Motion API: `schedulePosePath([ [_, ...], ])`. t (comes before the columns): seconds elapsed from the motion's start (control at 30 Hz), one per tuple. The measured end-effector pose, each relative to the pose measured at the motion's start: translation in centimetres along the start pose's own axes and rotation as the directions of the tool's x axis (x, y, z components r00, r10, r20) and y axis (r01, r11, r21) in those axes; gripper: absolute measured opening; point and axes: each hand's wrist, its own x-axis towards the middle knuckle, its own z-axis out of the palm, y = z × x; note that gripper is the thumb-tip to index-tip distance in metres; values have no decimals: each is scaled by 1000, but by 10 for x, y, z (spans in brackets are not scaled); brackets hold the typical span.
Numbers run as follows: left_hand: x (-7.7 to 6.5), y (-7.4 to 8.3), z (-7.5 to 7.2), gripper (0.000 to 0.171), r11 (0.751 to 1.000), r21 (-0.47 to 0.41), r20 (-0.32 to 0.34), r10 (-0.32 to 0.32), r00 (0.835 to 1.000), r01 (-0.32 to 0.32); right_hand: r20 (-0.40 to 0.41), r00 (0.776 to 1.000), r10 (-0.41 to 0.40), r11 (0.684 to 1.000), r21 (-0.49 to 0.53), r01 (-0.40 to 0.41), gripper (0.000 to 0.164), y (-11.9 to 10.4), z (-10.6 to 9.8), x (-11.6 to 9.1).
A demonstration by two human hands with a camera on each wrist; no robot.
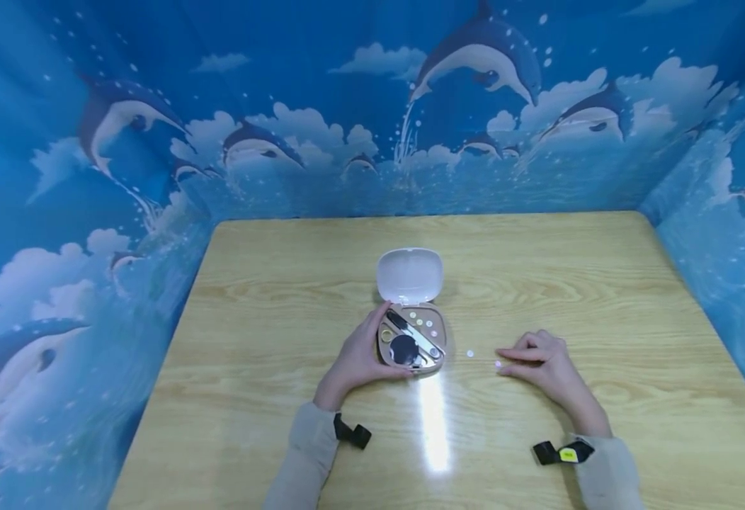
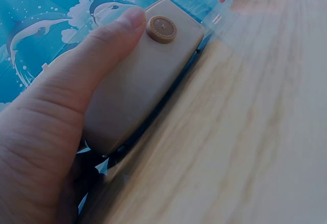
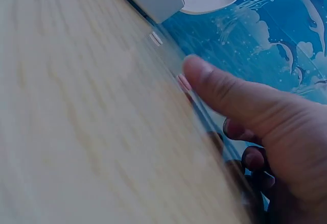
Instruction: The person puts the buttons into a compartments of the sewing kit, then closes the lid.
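Note:
My left hand (image 1: 356,354) grips the beige sewing kit case (image 1: 439,313) from its left side, thumb along the front edge and fingers at the back. In the left wrist view, the thumb (image 2: 104,50) lies on the case's front wall beside a brown button-shaped catch (image 2: 162,29). At the right, my right hand (image 1: 547,365) has thumb and index finger spread on either side of a small pinkish button (image 1: 498,364) on the table. The right wrist view shows this button (image 3: 184,82) beside the thumb tip (image 3: 196,71), with the index finger hidden.
The case's pale lid (image 1: 409,275) stands raised at the back. Inside the case are a black round piece (image 1: 404,349), a slim dark-and-silver tool (image 1: 416,334) and several small buttons (image 1: 420,322). Another white button (image 1: 470,353) lies on the wooden table (image 1: 270,283), right of the case.

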Motion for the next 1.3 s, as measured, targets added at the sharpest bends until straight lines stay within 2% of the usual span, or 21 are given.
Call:
schedulePosePath([
  [0.13, 1, 0, 1, 136, 1000, -3, 7, 4, 1000, -4, -32, 996, -82, 996, -45, 80, 38, 2, 3, -1],
  [0.33, 0, 0, 0, 136, 1000, -8, 5, 3, 1000, -3, -88, 987, -135, 987, -95, 127, 31, 2, 7, 2],
  [0.57, 0, 1, 0, 136, 1000, -5, 2, 2, 1000, -2, -94, 981, -171, 978, -141, 157, 32, 2, 8, 3],
  [1.3, -1, 2, 0, 136, 1000, 4, 1, -13, 1000, 13, -110, 980, -163, 979, -142, 147, 29, 2, 11, -1],
])
